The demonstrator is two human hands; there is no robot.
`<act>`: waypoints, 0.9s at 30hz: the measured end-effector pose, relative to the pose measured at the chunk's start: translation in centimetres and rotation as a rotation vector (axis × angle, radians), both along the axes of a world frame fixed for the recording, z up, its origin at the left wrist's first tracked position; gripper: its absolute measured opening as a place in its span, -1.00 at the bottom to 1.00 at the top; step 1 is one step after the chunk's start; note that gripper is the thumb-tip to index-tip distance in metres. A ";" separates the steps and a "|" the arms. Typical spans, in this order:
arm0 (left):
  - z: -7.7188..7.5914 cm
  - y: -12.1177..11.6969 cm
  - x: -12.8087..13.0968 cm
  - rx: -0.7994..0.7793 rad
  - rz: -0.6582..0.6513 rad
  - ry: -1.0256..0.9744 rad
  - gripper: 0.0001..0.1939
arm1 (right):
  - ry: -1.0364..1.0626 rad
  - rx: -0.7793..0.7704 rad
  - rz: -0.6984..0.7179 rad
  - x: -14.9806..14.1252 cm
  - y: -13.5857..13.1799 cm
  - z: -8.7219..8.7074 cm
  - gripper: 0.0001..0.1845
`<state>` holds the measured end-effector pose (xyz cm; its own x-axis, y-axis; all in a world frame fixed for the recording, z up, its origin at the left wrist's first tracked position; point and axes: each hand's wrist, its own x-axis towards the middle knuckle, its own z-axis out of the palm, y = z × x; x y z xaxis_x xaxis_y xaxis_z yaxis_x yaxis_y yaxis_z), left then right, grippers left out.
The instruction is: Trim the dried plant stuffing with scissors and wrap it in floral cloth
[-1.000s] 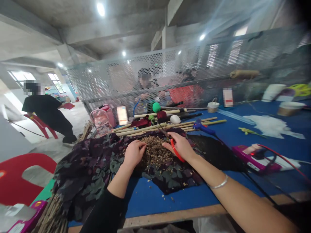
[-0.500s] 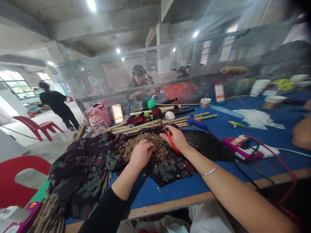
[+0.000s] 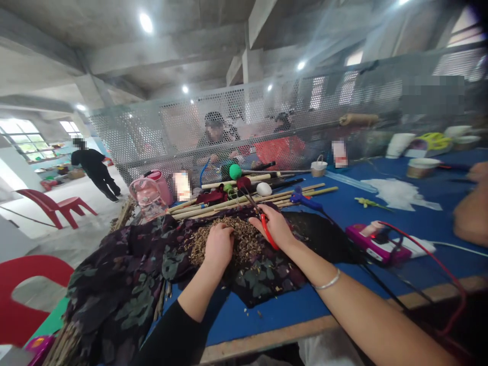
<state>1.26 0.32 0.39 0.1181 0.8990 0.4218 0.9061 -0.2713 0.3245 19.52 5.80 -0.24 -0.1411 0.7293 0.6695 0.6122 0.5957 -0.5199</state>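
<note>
A heap of small brown dried plant pieces [image 3: 246,245] lies on a dark flower-patterned cloth [image 3: 263,278] on the blue table. My left hand [image 3: 220,244] rests on the heap's left part with its fingers curled down; whatever is under the fingertips is hidden. My right hand [image 3: 277,227] grips scissors with red handles [image 3: 268,235], at the heap's right side. The scissors' dark blades point up and away, towards the sticks. Whether the blades are parted is hard to make out.
Behind the heap lie wooden sticks [image 3: 314,192], a green ball [image 3: 235,172], a white ball [image 3: 264,189] and a blue glue gun [image 3: 305,199]. A purple power strip [image 3: 375,243] with cables sits to the right. Another person's arm [image 3: 473,213] reaches in at the far right.
My left hand has shifted a little on the heap, its fingers now lower against it. My right hand still holds the scissors. The person in the background has walked on, farther away.
</note>
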 end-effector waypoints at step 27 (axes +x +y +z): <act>0.8 0.1 -1.3 -0.249 -0.032 -2.024 -0.85 | -0.336 -0.006 0.284 -2.5 -2.2 -0.3 -0.22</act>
<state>-0.02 0.39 1.16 -0.2520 0.9539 -0.1629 -0.7276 -0.0758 0.6818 17.01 3.56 -0.54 -0.5457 0.6340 0.5481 0.5602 0.7623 -0.3240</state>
